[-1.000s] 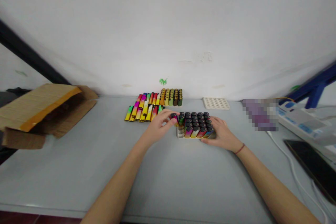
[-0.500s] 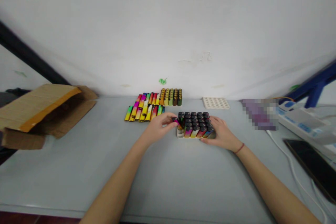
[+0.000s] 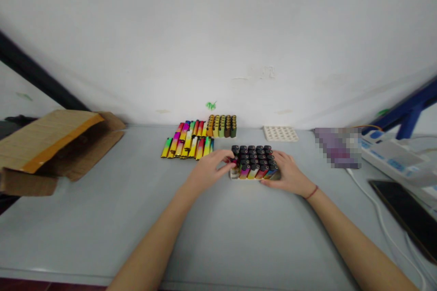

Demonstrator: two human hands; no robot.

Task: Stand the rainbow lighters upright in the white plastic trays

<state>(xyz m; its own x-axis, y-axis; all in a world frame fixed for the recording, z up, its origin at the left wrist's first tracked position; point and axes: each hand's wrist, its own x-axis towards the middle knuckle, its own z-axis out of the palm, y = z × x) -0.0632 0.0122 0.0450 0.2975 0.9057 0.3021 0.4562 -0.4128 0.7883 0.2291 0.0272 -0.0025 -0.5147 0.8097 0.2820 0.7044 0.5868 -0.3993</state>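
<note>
Upright lighters point(image 3: 252, 161) with black tops and bright bodies stand in rows in a white holed tray point(image 3: 234, 176) on the table. My left hand point(image 3: 210, 172) pinches a pinkish lighter point(image 3: 234, 161) at the tray's left column, mostly hidden by the fingers. At least one front-left hole beside it shows bare. Around the right side of the tray and its lighters curls my right hand point(image 3: 287, 173), thumb along the front edge. Left of the tray, loose shiny lighters point(image 3: 187, 142) lie in a pile.
Behind stand gold-topped lighters point(image 3: 222, 126) in rows, and a bare white holed tray point(image 3: 280, 133) lies near the wall. An open cardboard box point(image 3: 58, 141) is at left. A phone point(image 3: 406, 218), white cable point(image 3: 377, 209) and power strip point(image 3: 396, 159) occupy the right.
My left hand has lowered the lighter from a tilt above the left column down into it. My right hand stays on the tray's right side.
</note>
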